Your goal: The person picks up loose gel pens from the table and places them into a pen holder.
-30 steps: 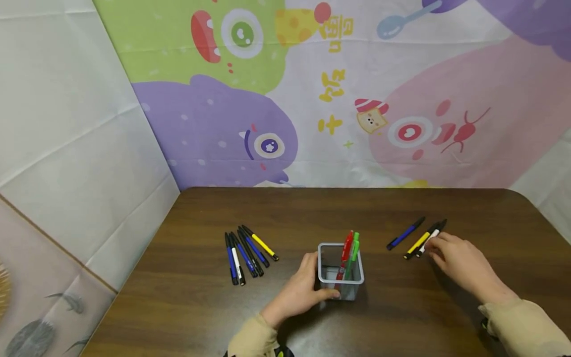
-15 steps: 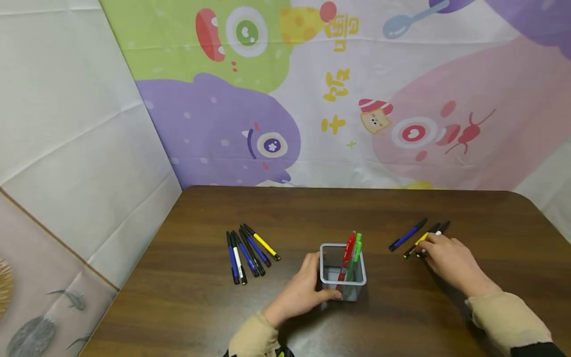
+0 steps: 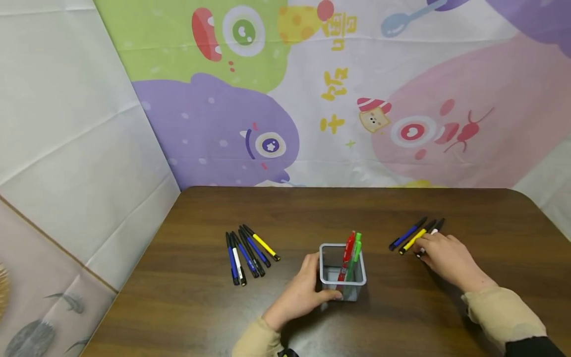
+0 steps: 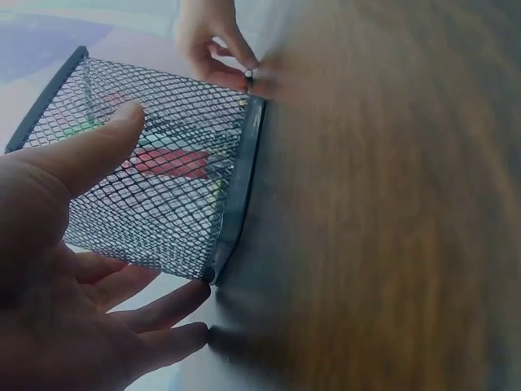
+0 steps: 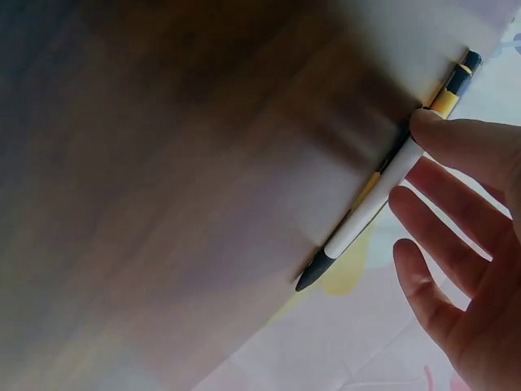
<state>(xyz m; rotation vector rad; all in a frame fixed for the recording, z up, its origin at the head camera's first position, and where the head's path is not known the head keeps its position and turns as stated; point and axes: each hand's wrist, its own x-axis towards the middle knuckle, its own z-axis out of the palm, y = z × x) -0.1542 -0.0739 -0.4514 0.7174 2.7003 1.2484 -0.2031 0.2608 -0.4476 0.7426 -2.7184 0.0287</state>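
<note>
A mesh pen holder (image 3: 342,283) stands upright on the table, with a red pen (image 3: 348,248) and green pens (image 3: 356,251) leaning in it. My left hand (image 3: 300,295) grips its left side; in the left wrist view the thumb lies across the mesh (image 4: 175,191) and the fingers reach round beneath. Over at the right, my right hand (image 3: 451,259) pinches a white-and-black pen (image 5: 370,210) lying on the tabletop, its thumb near the pen's end. Close beside lie a yellow-and-black pen (image 3: 413,241) and a blue-and-black pen (image 3: 407,233).
Several black-ended pens (image 3: 248,253) in blue, white, black and yellow lie in a fan on the left of the brown wooden table (image 3: 187,297). Behind the table hangs a cartoon-printed cloth (image 3: 232,124); a white sheet (image 3: 80,124) covers the left side.
My right hand has shifted slightly left, and the yellow pen has moved toward the blue one, apart from the white pen. My left hand stays on the pen holder.
</note>
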